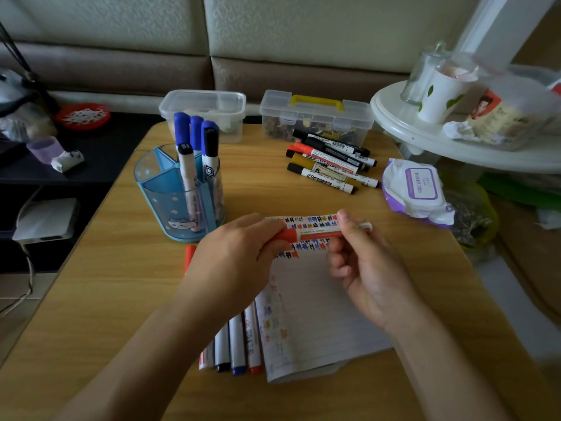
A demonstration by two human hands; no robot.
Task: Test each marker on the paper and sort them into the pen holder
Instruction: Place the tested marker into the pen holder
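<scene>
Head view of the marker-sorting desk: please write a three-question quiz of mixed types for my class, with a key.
1. True or false: only the right hand holds the red marker.
2. Where do the blue-capped markers stand? A) in the pen holder B) on the paper C) in a lidded tub
3. Fill in: the handle of the clear case is ___.
Key: 1 false, the left hand grips it too; 2 A; 3 yellow.

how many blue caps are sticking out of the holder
3, side by side above the holder: left cap, middle cap, right cap, just behind a black-capped marker. Shorter ones could be hidden inside.
</scene>
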